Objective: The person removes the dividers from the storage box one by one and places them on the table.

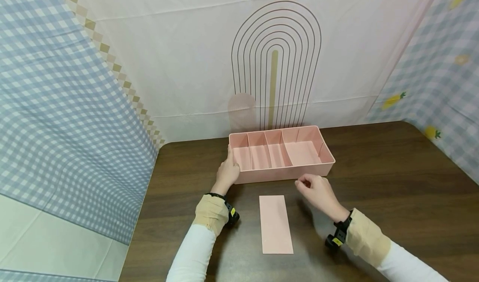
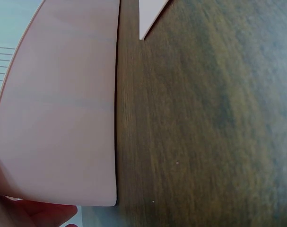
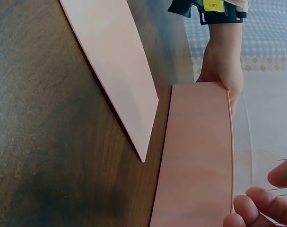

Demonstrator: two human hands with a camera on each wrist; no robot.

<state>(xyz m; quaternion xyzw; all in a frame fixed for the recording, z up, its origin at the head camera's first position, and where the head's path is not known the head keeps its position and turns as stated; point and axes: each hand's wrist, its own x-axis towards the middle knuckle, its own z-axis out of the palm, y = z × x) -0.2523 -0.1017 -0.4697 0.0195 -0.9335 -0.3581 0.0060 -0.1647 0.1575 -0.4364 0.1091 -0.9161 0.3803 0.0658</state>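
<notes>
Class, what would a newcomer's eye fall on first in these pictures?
Probably the pink compartmented organizer toward the back of the wooden table, the left hand touching its left end. Next, the flat pink panel lying in front of it, then the concentric arches on the white backdrop behind.

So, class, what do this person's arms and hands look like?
The white sleeves end in beige cuffs. Each wrist carries a black strap and camera unit with a small yellow label. The left hand and right hand are bare.
</notes>
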